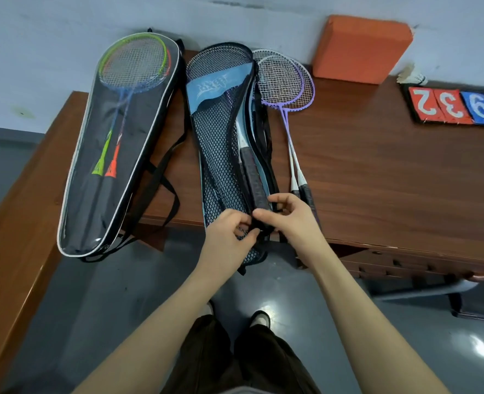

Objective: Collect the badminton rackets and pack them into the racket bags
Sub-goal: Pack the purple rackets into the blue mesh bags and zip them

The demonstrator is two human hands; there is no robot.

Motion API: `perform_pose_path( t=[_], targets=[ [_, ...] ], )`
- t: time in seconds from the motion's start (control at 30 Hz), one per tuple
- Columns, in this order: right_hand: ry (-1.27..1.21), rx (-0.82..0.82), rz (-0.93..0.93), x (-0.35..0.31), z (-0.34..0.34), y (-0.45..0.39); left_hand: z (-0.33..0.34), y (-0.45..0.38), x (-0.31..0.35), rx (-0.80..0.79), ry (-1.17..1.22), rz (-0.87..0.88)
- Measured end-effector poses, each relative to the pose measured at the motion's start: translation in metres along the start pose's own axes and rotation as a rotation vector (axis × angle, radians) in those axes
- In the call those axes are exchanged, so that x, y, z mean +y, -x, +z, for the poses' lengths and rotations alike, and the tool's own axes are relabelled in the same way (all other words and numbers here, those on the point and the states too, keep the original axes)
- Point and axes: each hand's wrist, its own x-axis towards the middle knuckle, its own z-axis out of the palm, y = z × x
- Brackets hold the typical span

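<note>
Mesh bag [221, 155] laid on bench [377, 172], its lower end overhanging the edge. Bag's bottom edge pinched by left hand [229, 237] and right hand [289, 216], fingers curled. One racket handle [252, 177] seen inside. Purple rackets [286, 89] lying just beside the bag.

Brown wood-grain table [377, 172], set against a pale wall. On it, left to right: clear-fronted racket bag [93, 177] holding two rackets, its foot overhanging the front edge; black mesh racket bag [221, 155] with blue panel, a racket handle showing in its opening, foot also overhanging; pair of purple rackets [287, 86] just beside it, heads toward the wall; orange foam block [360, 49]; white shuttlecock [411, 75]; flip scoreboard [454, 106] with digits.
</note>
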Motion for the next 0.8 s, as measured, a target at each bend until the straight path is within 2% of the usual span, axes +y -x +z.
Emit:
perform_pose_path(
  t=[0.07, 0.17, 0.33, 0.5, 0.6, 0.67, 0.8],
  targets=[
    [0.103, 0.032, -0.021, 0.001, 0.005, 0.000, -0.002, 0.001, 0.001, 0.017, 0.025, -0.033],
    [0.041, 0.052, -0.021, 0.006, 0.005, 0.001, -0.004, 0.002, 0.004, 0.076, 0.090, -0.138],
    [-0.052, -0.030, -0.017, 0.009, 0.000, 0.004, -0.010, 0.002, 0.005, 0.080, 0.244, -0.242],
    [-0.258, -0.136, 0.037, 0.006, -0.001, 0.004, -0.018, 0.002, 0.016, 0.065, 0.222, -0.104],
    [-0.139, -0.092, -0.022, 0.001, 0.008, 0.003, -0.020, 0.002, 0.017, 0.022, 0.119, 0.026],
    [-0.094, -0.062, -0.061, -0.001, 0.012, 0.003, -0.020, 0.003, 0.016, 0.022, 0.117, 0.045],
    [-0.150, -0.069, -0.081, 0.004, 0.001, 0.003, -0.015, 0.004, 0.006, 0.036, -0.004, 0.117]
  ],
)
